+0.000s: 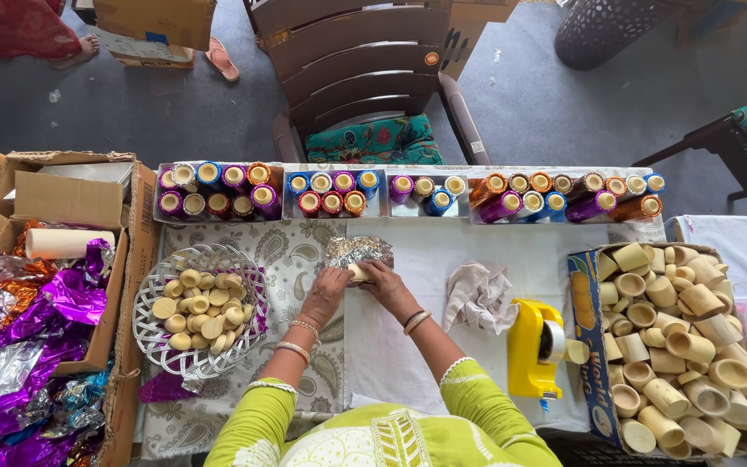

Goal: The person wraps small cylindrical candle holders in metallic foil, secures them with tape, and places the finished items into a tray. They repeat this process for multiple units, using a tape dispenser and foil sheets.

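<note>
Your left hand (328,285) and right hand (384,284) both pinch a small bamboo cup (359,271) against silver foil (356,251) at mid-counter (443,251), fingers closed to steady the wrapping.

Table (477,259), white cover plus paisley cloth (291,251). On it: 4 trays of foil-wrapped cups (218,192) along far edge, wire basket (248,285), silver foil sheet (358,251), crumpled rag (477,296), yellow tape dispenser (531,350), cardboard box (588,346) of bare cups.

On the table (477,259), the basket (201,311) lies left of the hands, the tape dispenser (533,346) right, trays (391,195) behind, probably touching each other.
</note>
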